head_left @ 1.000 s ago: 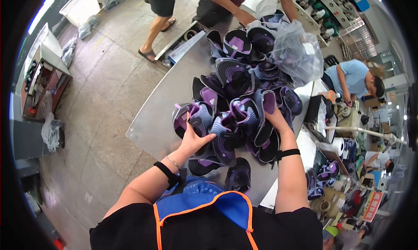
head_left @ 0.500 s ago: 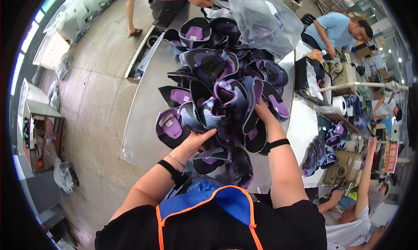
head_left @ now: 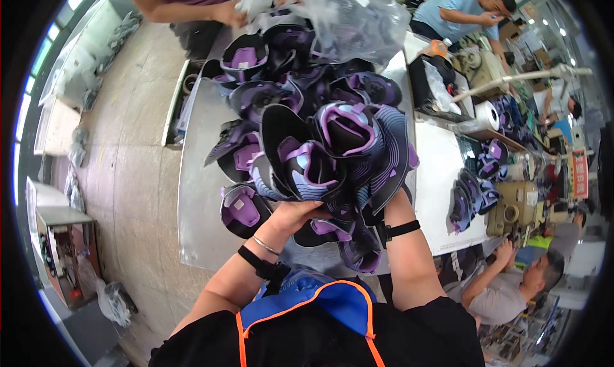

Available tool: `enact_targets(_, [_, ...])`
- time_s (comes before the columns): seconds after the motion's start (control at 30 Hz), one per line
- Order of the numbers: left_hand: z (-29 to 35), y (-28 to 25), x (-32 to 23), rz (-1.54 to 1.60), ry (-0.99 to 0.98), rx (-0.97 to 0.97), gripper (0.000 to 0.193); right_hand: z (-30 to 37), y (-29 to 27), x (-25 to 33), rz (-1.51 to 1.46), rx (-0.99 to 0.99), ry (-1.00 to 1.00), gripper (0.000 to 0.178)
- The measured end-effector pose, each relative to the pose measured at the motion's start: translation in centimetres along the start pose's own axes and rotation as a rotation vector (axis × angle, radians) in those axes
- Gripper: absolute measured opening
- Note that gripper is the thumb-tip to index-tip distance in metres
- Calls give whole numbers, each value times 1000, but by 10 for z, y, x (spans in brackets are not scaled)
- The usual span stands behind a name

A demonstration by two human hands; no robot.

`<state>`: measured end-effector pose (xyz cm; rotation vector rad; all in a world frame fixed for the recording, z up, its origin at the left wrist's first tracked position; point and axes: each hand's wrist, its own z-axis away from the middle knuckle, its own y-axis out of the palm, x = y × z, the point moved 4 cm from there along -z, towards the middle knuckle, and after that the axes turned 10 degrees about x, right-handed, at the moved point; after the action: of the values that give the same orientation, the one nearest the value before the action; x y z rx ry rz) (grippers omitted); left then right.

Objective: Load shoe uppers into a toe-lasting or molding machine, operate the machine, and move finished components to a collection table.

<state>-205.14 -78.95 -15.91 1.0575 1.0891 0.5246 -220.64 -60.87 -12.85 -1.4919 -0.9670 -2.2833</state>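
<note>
At the right edge of the frame, a small red upright sign [head_left: 579,174] carries pale characters; faint light printing also crosses the bright blue apron [head_left: 320,306] with orange edging at the lower centre. Toward the left of the centre, a black shoe upper with a purple lining [head_left: 248,221] has a small white label [head_left: 240,205] inside, its print too small to read. At the centre, a bundle of black, purple and blue striped shoe uppers [head_left: 390,151] sits between the wearer's two bare hands. The left hand [head_left: 295,215] is under the bundle's lower left, its thumb stretched along the lower edge and its fingers tucked out of sight, pinching the underside. The right hand [head_left: 398,207] reaches up behind the rightmost striped upper, which covers its fingers, so I cannot tell how they close. More uppers of the same kind are piled behind the bundle and just below the left hand, on a silvery metal table [head_left: 198,239]. At the upper centre, a clear plastic bag [head_left: 368,25] lies at the far side of the pile, near a co-worker's hand [head_left: 229,13]. At the upper right, a person in a light blue shirt [head_left: 448,7] bends over a workbench.
</note>
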Motion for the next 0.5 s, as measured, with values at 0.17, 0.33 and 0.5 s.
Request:
enact_targets(0.17, [-1,43,-33,-162,76,59,40,-22,22,37,11,-120,-263,54])
enact_targets(0.33, [-2,68,-50,-297,317,30,54,18,28,81,29,-112,-485,51])
enact_targets(0.5, [5,118,-37,-378,203,49,58,84,43,120,80,-48,-655,45])
